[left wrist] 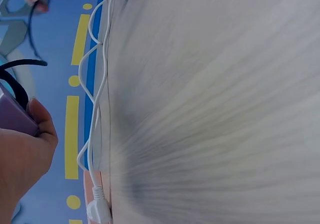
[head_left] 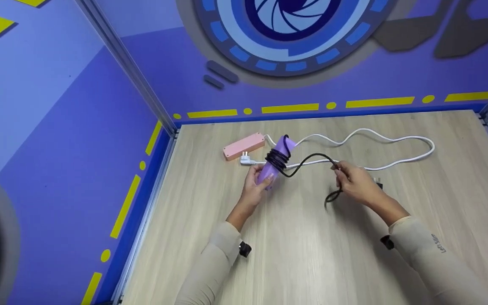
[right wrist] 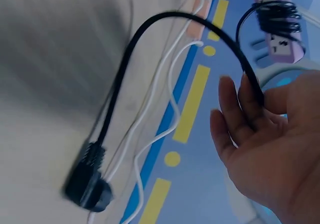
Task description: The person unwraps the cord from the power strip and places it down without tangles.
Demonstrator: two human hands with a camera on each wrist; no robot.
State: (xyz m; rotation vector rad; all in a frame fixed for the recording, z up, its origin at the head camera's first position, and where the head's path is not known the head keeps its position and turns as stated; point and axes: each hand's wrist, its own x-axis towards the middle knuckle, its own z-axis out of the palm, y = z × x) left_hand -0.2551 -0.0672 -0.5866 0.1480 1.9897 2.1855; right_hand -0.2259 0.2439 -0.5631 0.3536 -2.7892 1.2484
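Head view: purple strip (head_left: 268,170) in left hand (head_left: 254,184), black cord (head_left: 277,159) run across to right hand (head_left: 356,182)

Strip lifted off the table (head_left: 295,237), left of scene centre, slanted, far end leaning right. Left fingers clamped on its near end, thumb laid along the upper side. Grip sits below the coil, probably so the middle is free for turns and the strip can be steadied or rolled.

Cord lies in several tight turns around the strip's middle, one bend reaching up at the far end. From the coil a loose stretch dips, arches, then meets the right hand. Slack there, so the right hand seems to be guiding rather than pulling.

Right thumb and forefinger pinch the cord; the other fingers are loosely bent, slightly apart, per the right wrist view. Beyond the pinch the cord bows over to the black plug (right wrist: 87,184). Pinching short of the plug likely leaves that end free to swing. Cannot tell whether the plug touches the table.

Far left: pink strip (head_left: 244,146), white plug (head_left: 245,159) just beside it, prongs pointing far. White cord (head_left: 362,129) loops out right and back, perhaps set far to leave working room nearer the person.
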